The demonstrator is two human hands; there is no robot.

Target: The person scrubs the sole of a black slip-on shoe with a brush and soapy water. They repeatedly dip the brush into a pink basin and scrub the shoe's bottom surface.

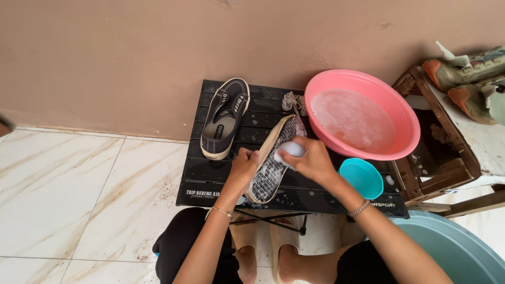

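Scrubbing step: left hand [243,167] grips the soapy sneaker [273,160] by its edge, right hand [310,158] closes on a brush [289,151] against the sole; next calls for firm strokes

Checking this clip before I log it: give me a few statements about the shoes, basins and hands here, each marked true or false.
1. The left hand grips the soapy dark canvas shoe by its side. True.
2. The right hand is empty. False: it presses a small pale scrubbing brush against the shoe's sole.
3. The round pink plastic basin holds sudsy water. True.
4. The second dark canvas shoe lies in the pink basin. False: it rests on the black slatted folding table, left of the basin.
5. The small turquoise bowl sits on the tiled floor. False: it sits on the table.
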